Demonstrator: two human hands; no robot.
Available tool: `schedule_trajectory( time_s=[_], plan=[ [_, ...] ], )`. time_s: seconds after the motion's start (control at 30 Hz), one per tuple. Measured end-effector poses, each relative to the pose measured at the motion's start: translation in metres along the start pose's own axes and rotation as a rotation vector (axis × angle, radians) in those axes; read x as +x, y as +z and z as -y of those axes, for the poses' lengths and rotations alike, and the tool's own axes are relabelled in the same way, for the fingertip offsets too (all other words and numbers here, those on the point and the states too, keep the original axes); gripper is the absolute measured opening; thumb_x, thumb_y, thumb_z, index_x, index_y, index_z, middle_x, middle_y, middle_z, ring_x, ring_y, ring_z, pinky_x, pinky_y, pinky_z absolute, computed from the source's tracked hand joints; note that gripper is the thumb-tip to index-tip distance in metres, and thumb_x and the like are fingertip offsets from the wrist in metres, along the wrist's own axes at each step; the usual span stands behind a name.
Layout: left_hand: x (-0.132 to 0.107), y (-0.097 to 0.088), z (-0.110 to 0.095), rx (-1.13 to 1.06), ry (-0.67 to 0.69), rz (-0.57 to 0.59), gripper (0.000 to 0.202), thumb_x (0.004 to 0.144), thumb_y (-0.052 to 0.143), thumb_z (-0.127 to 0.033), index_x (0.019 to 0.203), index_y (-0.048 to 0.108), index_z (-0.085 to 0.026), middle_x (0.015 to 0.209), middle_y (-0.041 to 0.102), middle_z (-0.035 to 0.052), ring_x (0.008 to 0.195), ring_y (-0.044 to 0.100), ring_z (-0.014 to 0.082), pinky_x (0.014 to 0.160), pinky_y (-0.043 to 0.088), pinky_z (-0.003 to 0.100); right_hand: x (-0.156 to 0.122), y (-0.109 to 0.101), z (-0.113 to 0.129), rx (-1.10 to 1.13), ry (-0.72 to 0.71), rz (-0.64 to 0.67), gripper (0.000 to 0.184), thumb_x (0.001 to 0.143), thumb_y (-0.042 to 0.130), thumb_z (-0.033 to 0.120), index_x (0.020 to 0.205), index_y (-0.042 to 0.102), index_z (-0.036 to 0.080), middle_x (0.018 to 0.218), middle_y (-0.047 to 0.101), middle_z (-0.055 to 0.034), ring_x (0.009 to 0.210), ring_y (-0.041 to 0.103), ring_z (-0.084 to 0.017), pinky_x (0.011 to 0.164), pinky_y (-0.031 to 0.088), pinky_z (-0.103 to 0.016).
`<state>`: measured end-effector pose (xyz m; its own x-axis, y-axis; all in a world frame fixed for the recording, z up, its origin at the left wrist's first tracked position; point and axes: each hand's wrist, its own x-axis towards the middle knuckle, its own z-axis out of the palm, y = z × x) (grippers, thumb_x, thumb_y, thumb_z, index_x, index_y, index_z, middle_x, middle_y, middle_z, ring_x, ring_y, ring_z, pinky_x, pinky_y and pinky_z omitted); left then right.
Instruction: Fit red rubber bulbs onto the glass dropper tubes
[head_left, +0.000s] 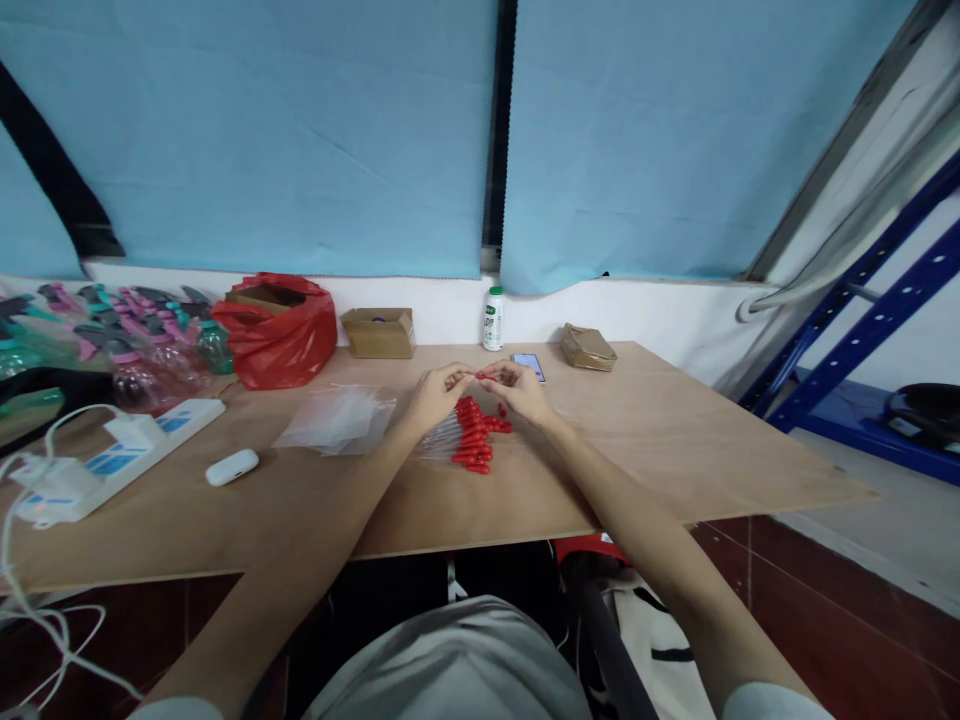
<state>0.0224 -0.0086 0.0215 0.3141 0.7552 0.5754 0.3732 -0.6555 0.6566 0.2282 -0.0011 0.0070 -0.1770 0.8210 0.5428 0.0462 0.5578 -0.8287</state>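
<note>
My left hand (pixel 442 392) and my right hand (pixel 525 390) meet above the table, fingertips closed together on a small red piece (pixel 484 377). Its exact kind is too small to make out. Just below the hands lies a pile of red-ended pieces (pixel 472 440) with thin clear stems pointing left. A few loose red bits (pixel 501 411) rest at the pile's right side, near my right hand. Beside my left forearm is a flat stack of clear plastic bags (pixel 337 418).
Along the back stand a red plastic bag (pixel 285 335) holding a box, a cardboard box (pixel 379 333), a white bottle (pixel 493 320), a phone (pixel 529 366) and a brown package (pixel 588 347). At left are spray bottles (pixel 135 375), a power strip (pixel 120 460) and a white case (pixel 232 467).
</note>
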Motion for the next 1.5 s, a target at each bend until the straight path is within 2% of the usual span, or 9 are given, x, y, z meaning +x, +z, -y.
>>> schedule_trajectory(
  time_s=[0.27,0.5,0.63,0.77,0.9,1.17,1.33,1.4,1.5],
  plan=[
    [0.002,0.004,0.006,-0.269,-0.098,0.005,0.031,0.086,0.074,-0.045,0.095,0.075,-0.015,0.091,0.078,0.0078,0.085,0.072,0.0208,0.084,0.057,0.034,0.002,-0.001,-0.001,-0.048,-0.008,-0.016,0.029,0.076,0.082,0.043,0.086,0.075,0.017,0.079,0.074,-0.0045,0.069,0.064,-0.017,0.067,0.050,-0.030],
    [0.003,0.004,0.008,-0.263,-0.119,0.014,0.027,0.084,0.075,-0.041,0.092,0.078,-0.016,0.096,0.080,0.0091,0.089,0.072,0.0219,0.088,0.057,0.037,-0.003,0.000,0.005,-0.174,-0.049,0.029,0.025,0.084,0.074,0.042,0.088,0.074,0.018,0.073,0.069,-0.0020,0.066,0.058,-0.016,0.063,0.046,-0.029],
    [0.004,0.002,0.009,-0.169,-0.080,0.018,0.024,0.085,0.073,-0.039,0.093,0.079,-0.017,0.098,0.080,0.0087,0.089,0.072,0.0220,0.087,0.056,0.036,-0.005,0.000,0.007,-0.187,-0.070,0.044,0.023,0.087,0.071,0.041,0.090,0.073,0.018,0.077,0.070,-0.0026,0.069,0.060,-0.017,0.064,0.046,-0.029],
    [0.005,0.000,0.015,0.003,-0.054,0.024,0.025,0.088,0.070,-0.039,0.096,0.081,-0.019,0.093,0.079,0.0074,0.081,0.069,0.0202,0.077,0.054,0.032,-0.005,0.000,0.003,-0.205,-0.068,0.041,0.022,0.087,0.072,0.040,0.092,0.075,0.019,0.079,0.072,-0.0032,0.071,0.062,-0.018,0.067,0.048,-0.029],
    [0.004,-0.001,0.019,0.068,-0.027,0.041,0.026,0.090,0.067,-0.041,0.100,0.081,-0.021,0.093,0.079,0.0065,0.077,0.066,0.0191,0.072,0.050,0.030,-0.004,0.000,-0.002,-0.232,-0.068,0.028,0.024,0.086,0.073,0.042,0.091,0.077,0.019,0.081,0.074,-0.0044,0.072,0.065,-0.019,0.066,0.050,-0.030],
    [0.002,-0.006,-0.003,0.194,0.050,0.020,0.025,0.095,0.063,-0.039,0.102,0.079,-0.022,0.098,0.079,0.0057,0.082,0.067,0.0206,0.076,0.048,0.031,-0.004,-0.004,0.009,-0.378,-0.216,0.034,0.021,0.092,0.070,0.039,0.094,0.079,0.021,0.095,0.080,-0.0078,0.086,0.073,-0.024,0.080,0.055,-0.037],
    [0.006,-0.009,-0.001,-0.017,0.051,0.040,0.037,0.100,0.053,-0.047,0.103,0.078,-0.019,0.095,0.078,0.0057,0.086,0.067,0.0194,0.080,0.049,0.030,-0.002,-0.008,0.014,-0.337,-0.213,-0.005,0.026,0.092,0.071,0.045,0.099,0.078,0.021,0.096,0.079,-0.0072,0.085,0.072,-0.023,0.081,0.056,-0.036],
    [0.008,-0.007,0.005,-0.182,-0.035,-0.008,0.040,0.098,0.056,-0.051,0.109,0.076,-0.017,0.092,0.077,0.0068,0.082,0.066,0.0182,0.079,0.049,0.030,-0.002,-0.010,0.014,-0.324,-0.215,-0.046,0.027,0.092,0.070,0.046,0.098,0.078,0.021,0.096,0.078,-0.0071,0.085,0.071,-0.022,0.082,0.056,-0.036],
    [0.010,-0.004,0.012,-0.509,-0.258,-0.073,0.046,0.094,0.063,-0.056,0.112,0.072,-0.015,0.092,0.076,0.0092,0.070,0.061,0.0144,0.068,0.047,0.028,-0.002,-0.010,0.013,-0.309,-0.219,-0.126,0.026,0.093,0.070,0.046,0.098,0.077,0.021,0.097,0.078,-0.0073,0.086,0.070,-0.022,0.083,0.055,-0.035]
  ],
)
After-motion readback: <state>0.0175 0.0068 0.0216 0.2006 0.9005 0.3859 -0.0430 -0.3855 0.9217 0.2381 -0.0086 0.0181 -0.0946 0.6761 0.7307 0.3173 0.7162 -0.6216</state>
